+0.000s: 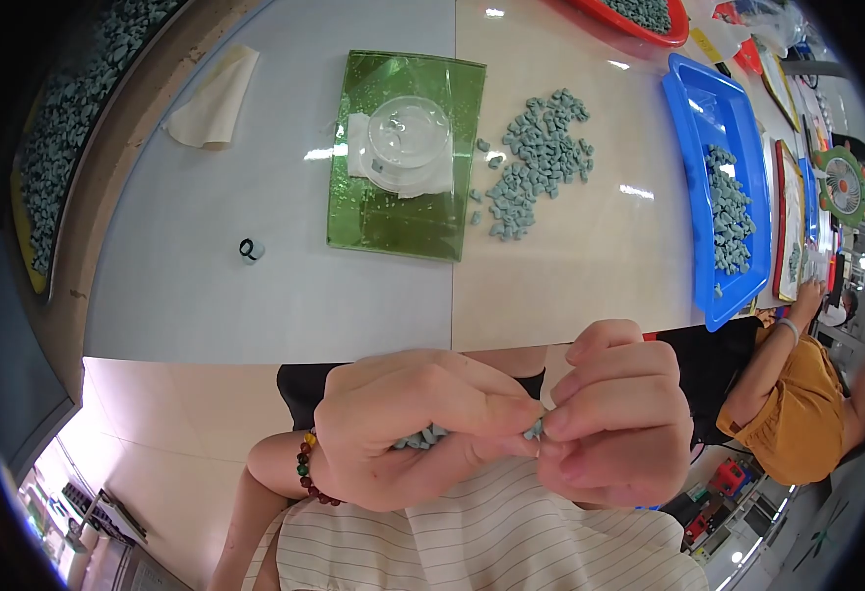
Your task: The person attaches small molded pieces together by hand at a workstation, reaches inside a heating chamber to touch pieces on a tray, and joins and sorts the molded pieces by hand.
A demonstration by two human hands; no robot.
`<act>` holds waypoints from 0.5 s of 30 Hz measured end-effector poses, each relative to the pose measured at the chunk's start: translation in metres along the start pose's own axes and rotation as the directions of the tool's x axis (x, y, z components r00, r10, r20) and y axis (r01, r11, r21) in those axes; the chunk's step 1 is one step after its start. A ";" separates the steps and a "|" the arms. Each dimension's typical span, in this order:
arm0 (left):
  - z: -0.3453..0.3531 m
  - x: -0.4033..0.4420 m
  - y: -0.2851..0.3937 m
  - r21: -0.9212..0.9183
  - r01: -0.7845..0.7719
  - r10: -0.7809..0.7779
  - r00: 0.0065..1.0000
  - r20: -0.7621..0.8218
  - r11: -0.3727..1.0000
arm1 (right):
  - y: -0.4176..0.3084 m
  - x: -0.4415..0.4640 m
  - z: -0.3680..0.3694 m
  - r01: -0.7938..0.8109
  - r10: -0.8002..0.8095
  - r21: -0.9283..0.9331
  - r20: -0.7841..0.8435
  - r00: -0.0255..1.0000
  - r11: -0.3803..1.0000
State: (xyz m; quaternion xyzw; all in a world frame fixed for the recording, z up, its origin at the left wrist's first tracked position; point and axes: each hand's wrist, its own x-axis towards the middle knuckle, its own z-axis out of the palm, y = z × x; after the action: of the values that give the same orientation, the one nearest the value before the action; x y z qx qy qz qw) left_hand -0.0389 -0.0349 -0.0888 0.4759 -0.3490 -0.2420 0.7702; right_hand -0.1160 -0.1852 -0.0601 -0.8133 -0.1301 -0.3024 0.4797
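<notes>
My left hand [403,424], with a beaded bracelet [306,468] at its wrist, is curled around several grey-green stones [420,436] in its palm. Between its thumb and finger a single small stone [533,430] is pinched. My right hand [619,419] meets it there, thumb and finger closed on the same small stone. Both hands are over my lap, just off the table's near edge. On the table beyond them lies a loose pile of similar stones [536,163], beside a green mat [408,229] bearing a clear round dish [408,133].
A blue tray [706,212] with stones stands at the right, a red basin [639,34] at the top. A cloth [218,98] and a small bottle [251,251] lie left. Stones fill a container [73,148] at far left. A co-worker [797,394] sits at right.
</notes>
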 end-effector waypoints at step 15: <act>0.001 0.007 -0.001 -0.365 0.401 -0.359 0.916 0.181 0.840 | 0.000 0.008 -0.005 -0.139 0.137 -0.092 -0.028 0.990 0.986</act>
State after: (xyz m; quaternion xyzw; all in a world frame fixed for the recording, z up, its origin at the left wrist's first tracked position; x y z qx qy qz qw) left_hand -0.0354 -0.0412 -0.0867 0.3573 -0.2317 -0.4797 0.7672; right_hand -0.1114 -0.1902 -0.0536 -0.8386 -0.0539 -0.2831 0.4623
